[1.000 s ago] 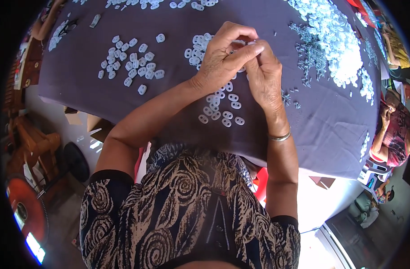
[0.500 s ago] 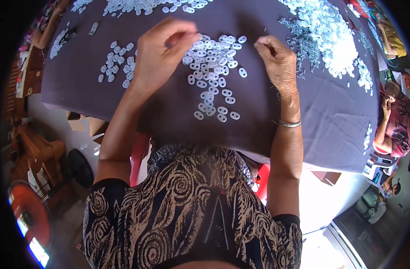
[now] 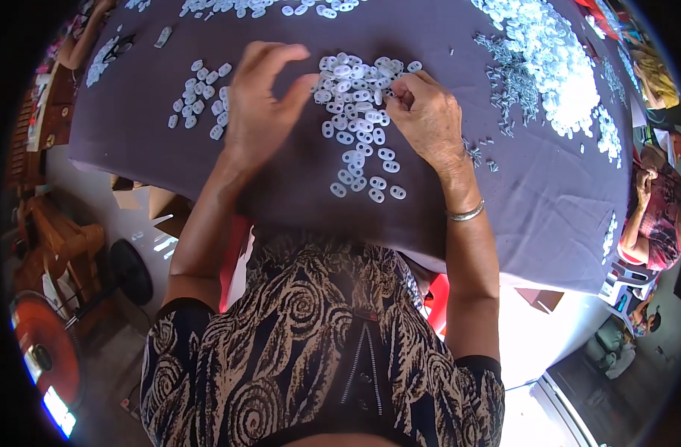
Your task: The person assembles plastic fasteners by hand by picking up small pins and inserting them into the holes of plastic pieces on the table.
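A pile of small white oval plastic pieces with two holes (image 3: pixel 355 82) lies in the middle of the purple-grey cloth, trailing toward me. My left hand (image 3: pixel 266 104) hovers at the pile's left edge, thumb and forefinger spread apart with nothing seen between them. At the pile's right side my right hand (image 3: pixel 430 119) is closed in a pinch, its fingertips by the white pieces; what they hold is too small to make out. A separate group of the same white pieces (image 3: pixel 199 93) sits left of my left hand. Small metal screws (image 3: pixel 515 89) are heaped to the right.
A large heap of white pieces (image 3: pixel 560 82) covers the far right of the table. More white pieces (image 3: pixel 228 6) lie along the far edge. Other people sit around, one in a red patterned top (image 3: pixel 664 216) at right. An orange fan (image 3: pixel 46 357) stands lower left.
My right hand has moved left to the pile from the bare cloth beside it. My left hand has shifted slightly left, its thumb and forefinger now apart instead of nearly together.
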A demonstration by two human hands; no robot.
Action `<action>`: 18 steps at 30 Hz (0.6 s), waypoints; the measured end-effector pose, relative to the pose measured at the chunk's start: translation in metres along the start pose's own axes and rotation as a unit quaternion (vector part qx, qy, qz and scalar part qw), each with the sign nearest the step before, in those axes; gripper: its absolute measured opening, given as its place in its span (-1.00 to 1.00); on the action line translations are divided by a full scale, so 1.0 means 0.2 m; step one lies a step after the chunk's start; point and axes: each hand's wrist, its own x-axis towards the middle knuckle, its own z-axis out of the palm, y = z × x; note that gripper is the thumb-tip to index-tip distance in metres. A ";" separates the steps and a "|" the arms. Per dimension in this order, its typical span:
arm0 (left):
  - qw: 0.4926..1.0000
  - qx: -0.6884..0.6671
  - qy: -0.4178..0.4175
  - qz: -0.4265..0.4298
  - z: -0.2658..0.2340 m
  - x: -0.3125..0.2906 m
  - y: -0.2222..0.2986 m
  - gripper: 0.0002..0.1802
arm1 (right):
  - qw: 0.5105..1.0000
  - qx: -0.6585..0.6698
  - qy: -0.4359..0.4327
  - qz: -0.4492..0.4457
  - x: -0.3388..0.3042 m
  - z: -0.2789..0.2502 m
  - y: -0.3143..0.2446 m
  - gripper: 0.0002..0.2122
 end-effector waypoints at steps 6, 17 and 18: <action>0.992 -0.097 -0.051 0.062 0.28 0.11 0.12 -0.78 | 0.977 0.204 0.065 0.006 0.02 0.03 0.14 -0.96; 0.970 -0.241 -0.026 0.002 0.51 0.11 0.12 -0.81 | 0.915 0.395 0.023 0.082 0.02 -0.05 0.11 -0.93; 0.970 -0.240 -0.026 0.001 0.51 0.10 0.11 -0.81 | 0.915 0.395 0.022 0.083 0.02 -0.05 0.11 -0.93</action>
